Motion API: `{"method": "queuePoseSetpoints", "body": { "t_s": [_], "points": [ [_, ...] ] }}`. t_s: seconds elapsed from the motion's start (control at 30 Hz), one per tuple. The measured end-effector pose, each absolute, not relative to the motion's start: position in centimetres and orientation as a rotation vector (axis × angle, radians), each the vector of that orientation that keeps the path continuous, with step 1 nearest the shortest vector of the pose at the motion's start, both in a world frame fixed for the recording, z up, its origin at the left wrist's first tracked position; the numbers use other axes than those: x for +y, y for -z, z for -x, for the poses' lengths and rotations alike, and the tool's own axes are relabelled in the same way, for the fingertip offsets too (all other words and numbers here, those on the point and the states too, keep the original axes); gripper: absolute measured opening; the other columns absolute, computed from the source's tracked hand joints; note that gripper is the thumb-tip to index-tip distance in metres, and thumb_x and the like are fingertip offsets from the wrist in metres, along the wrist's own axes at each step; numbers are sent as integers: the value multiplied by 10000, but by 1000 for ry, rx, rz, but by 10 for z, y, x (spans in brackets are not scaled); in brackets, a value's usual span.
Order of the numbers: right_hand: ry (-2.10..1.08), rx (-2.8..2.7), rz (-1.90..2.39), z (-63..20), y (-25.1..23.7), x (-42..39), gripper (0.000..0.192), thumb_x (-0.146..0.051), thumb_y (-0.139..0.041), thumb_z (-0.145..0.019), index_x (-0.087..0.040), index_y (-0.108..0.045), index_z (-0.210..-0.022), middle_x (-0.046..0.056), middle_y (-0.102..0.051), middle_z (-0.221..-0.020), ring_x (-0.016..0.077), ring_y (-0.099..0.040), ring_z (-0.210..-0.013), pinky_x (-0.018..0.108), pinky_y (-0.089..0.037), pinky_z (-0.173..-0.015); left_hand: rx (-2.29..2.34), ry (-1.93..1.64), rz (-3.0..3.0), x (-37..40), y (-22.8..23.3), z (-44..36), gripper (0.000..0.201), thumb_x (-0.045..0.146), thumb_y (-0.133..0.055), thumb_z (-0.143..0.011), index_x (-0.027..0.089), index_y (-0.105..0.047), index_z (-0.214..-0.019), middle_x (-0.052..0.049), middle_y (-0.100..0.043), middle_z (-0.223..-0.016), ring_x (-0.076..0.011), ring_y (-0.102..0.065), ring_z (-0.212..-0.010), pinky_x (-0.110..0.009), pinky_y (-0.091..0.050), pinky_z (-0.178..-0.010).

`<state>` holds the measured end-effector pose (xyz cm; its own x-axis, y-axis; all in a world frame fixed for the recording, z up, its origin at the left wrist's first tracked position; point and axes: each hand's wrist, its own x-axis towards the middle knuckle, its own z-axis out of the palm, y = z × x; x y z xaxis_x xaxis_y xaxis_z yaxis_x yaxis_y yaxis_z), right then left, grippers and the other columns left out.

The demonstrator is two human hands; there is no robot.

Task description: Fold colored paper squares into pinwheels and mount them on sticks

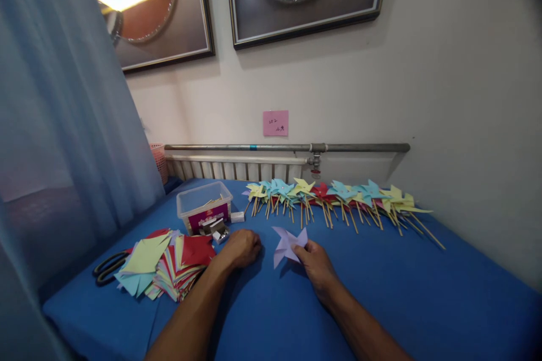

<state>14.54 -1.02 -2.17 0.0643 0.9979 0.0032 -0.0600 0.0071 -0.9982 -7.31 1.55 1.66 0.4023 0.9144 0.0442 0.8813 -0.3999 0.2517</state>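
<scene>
My right hand [315, 264] has its grip pinched on the folded lilac paper pinwheel head [287, 243], lying on the blue desk [423, 293]. My left hand [242, 248] rests beside it, curled closed and seemingly empty. I judge folding done; mounting it calls for a stick and pin from the clear plastic box [204, 203].

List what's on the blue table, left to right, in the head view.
scissors → stack of coloured paper → plastic box → left hand → lilac paper pinwheel held by right hand → far right end of the pinwheels on sticks
</scene>
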Motion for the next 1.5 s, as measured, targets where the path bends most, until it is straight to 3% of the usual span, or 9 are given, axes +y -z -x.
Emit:
{"method": "queuePoseSetpoints", "body": {
  "t_s": [0.23,0.93,1.07,1.3,1.4,1.5],
  "points": [
    [-1198,-1113,1174,-145,26,-6,337,-398,-687,-672,-145,-747,-888,48,-743,-703,216,-666,-675,301,-502,-635,1537,-303,-2497,16,-17,77,286,164,-535,-795,216,-780,-934,-81,-778,-1009,-241,-692,-952,-301,-470,-795],
    [-1184,-1120,1216,-144,27,-6,331,-421,-680,-662,-154,-735,-849,54,-735,-714,196,-636,-645,277,-467,-590,1734,-152,-2542,13,-13,65,286,225,-484,-887,180,-747,-990,-141,-737,-1074,-267,-676,-995,-331,-470,-842],
    [-1194,-1119,1199,-144,26,-6,351,-430,-679,-650,-150,-727,-855,51,-730,-724,196,-637,-657,290,-490,-616,1715,-321,-2453,16,-13,66,234,201,-522,-846,188,-741,-926,-105,-748,-999,-235,-667,-963,-300,-453,-823],
    [-1117,-1114,1197,-143,23,-10,354,-427,-670,-683,-147,-736,-889,53,-736,-737,217,-655,-685,297,-497,-615,1265,-934,-1735,22,-8,58,184,324,-621,-780,146,-669,-775,-11,-626,-683,-123,-525,-623,-233,-405,-599],
    [-1055,-1112,1193,-143,21,-12,362,-431,-663,-698,-145,-742,-905,55,-746,-744,237,-674,-718,307,-512,-638,1153,-1071,-1580,19,-6,45,175,314,-673,-755,139,-675,-771,-44,-650,-741,-134,-566,-681,-241,-451,-653],
    [-984,-1143,1226,-143,19,-13,362,-449,-654,-719,-152,-741,-907,59,-757,-764,246,-680,-733,313,-516,-652,1163,-1120,-1673,11,-5,30,65,213,-674,-758,153,-690,-740,-106,-703,-1039,-186,-639,-914,-283,-508,-796]
  ]
}}
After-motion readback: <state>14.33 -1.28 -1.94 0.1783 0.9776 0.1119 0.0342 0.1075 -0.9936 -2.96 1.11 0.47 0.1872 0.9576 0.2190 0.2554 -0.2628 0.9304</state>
